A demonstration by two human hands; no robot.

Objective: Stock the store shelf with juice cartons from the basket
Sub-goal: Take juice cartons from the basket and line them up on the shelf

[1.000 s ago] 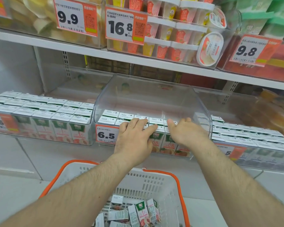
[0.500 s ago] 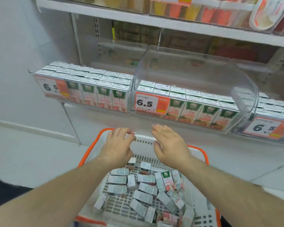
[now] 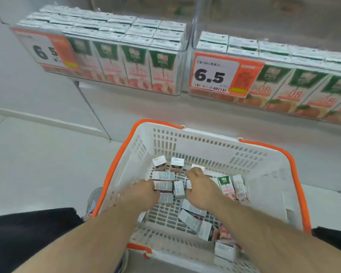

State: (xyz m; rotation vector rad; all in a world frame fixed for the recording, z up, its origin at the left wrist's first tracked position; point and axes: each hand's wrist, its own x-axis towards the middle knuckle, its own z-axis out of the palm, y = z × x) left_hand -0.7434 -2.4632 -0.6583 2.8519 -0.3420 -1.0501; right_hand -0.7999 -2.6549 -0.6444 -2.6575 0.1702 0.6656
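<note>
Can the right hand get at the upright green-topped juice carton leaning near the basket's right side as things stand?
Probably yes. The right hand is already down inside the basket, and the green-topped juice carton stands just to its right with its top uncovered. Only a pink carton crowds its far side.

1. One basket (image 3: 263,154), white with orange rim.
2. Roughly fifteen loose juice cartons (image 3: 163,175) in it, around both hands; exact count unclear.
3. Two clear shelf bins (image 3: 182,50) beyond the hands.
4. Two price tags (image 3: 215,75).
5. Two hands: left hand (image 3: 144,194), right hand (image 3: 202,187).
</note>
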